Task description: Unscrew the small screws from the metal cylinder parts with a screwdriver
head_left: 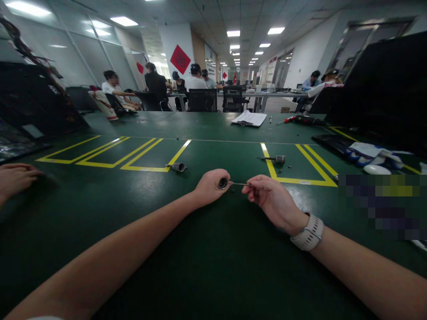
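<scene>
My left hand [211, 186] is closed round a small dark round metal part [223, 183] just above the green table [213, 266]. My right hand [270, 198] pinches a thin metal tool [240, 183] whose tip points into that part. A white watch [308, 233] sits on my right wrist. A tiny dark piece [232, 191] lies on the table below the part. A short metal cylinder [178, 167] lies to the left, and another metal part with a pin [276, 158] lies to the right by the yellow line.
Another person's hand [15, 178] rests at the left edge. A clipboard with paper [249, 118], a red-handled screwdriver [287, 120], gloves [367, 153] and a black monitor [383, 89] stand further back and right. Several people sit at far tables.
</scene>
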Action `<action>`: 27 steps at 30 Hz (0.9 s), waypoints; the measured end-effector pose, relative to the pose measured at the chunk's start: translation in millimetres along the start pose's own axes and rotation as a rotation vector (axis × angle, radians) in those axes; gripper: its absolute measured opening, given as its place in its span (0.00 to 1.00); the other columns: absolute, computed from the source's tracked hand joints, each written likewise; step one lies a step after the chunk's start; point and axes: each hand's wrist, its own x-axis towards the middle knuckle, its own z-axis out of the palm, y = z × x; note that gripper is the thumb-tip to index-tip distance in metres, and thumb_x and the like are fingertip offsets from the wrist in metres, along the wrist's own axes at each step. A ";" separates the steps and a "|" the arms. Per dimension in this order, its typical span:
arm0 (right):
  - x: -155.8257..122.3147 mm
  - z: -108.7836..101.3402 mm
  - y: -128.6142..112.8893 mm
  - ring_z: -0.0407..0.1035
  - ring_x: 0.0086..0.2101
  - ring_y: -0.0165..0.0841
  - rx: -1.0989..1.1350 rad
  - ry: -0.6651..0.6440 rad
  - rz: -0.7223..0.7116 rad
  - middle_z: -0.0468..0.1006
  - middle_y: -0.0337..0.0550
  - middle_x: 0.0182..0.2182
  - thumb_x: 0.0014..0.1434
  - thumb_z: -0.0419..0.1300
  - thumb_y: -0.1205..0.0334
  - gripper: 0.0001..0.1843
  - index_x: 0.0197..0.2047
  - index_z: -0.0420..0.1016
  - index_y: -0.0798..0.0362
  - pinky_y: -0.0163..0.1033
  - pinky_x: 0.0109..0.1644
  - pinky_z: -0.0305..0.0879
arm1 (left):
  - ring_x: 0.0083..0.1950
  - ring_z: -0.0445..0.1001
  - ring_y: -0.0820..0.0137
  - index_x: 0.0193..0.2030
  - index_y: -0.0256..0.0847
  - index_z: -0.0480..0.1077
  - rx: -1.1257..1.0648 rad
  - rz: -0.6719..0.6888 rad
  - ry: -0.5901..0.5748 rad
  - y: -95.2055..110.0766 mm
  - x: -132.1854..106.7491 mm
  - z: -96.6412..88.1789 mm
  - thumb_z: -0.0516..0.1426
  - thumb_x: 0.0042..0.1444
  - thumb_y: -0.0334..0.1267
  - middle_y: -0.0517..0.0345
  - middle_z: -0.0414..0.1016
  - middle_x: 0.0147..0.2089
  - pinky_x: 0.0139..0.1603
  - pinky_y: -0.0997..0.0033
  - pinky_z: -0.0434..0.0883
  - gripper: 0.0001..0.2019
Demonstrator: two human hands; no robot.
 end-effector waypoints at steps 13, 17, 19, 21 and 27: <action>-12.1 4.8 -1.9 0.67 0.30 0.33 -0.548 -0.104 -0.267 0.76 0.41 0.29 0.53 0.57 0.65 0.03 0.31 0.71 0.53 0.41 0.35 0.62 | 0.29 0.66 0.72 0.28 0.38 0.66 0.136 0.005 -0.079 4.0 -0.1 -2.1 0.54 0.54 0.32 0.60 0.67 0.27 0.30 0.73 0.62 0.04; -7.2 2.5 -1.6 0.65 0.26 0.31 -0.292 -0.062 -0.151 0.76 0.40 0.25 0.50 0.58 0.66 0.01 0.28 0.70 0.53 0.39 0.32 0.60 | 0.28 0.66 0.73 0.28 0.38 0.65 0.098 0.007 -0.064 3.3 -0.8 -2.2 0.54 0.54 0.33 0.61 0.66 0.27 0.30 0.73 0.62 0.04; -4.2 1.2 -0.7 0.64 0.24 0.30 -0.176 -0.046 -0.093 0.76 0.40 0.23 0.49 0.58 0.67 0.01 0.27 0.70 0.54 0.38 0.31 0.59 | 0.28 0.65 0.73 0.28 0.38 0.65 0.067 0.006 -0.052 2.8 -0.5 -2.1 0.54 0.53 0.33 0.61 0.66 0.27 0.30 0.74 0.62 0.04; -1.4 -0.4 0.7 0.64 0.23 0.29 -0.081 -0.040 -0.043 0.76 0.40 0.23 0.48 0.59 0.67 0.01 0.27 0.70 0.54 0.37 0.30 0.58 | 0.28 0.65 0.74 0.27 0.38 0.64 0.030 0.008 -0.036 2.5 0.0 -1.9 0.54 0.53 0.33 0.61 0.66 0.27 0.30 0.74 0.62 0.05; 1.5 -2.6 1.7 0.63 0.23 0.28 0.033 -0.020 0.036 0.76 0.40 0.22 0.46 0.60 0.66 0.03 0.27 0.69 0.54 0.36 0.29 0.57 | 0.28 0.66 0.74 0.26 0.38 0.64 -0.002 -0.011 -0.031 1.1 1.3 0.0 0.55 0.53 0.35 0.62 0.66 0.26 0.29 0.75 0.62 0.06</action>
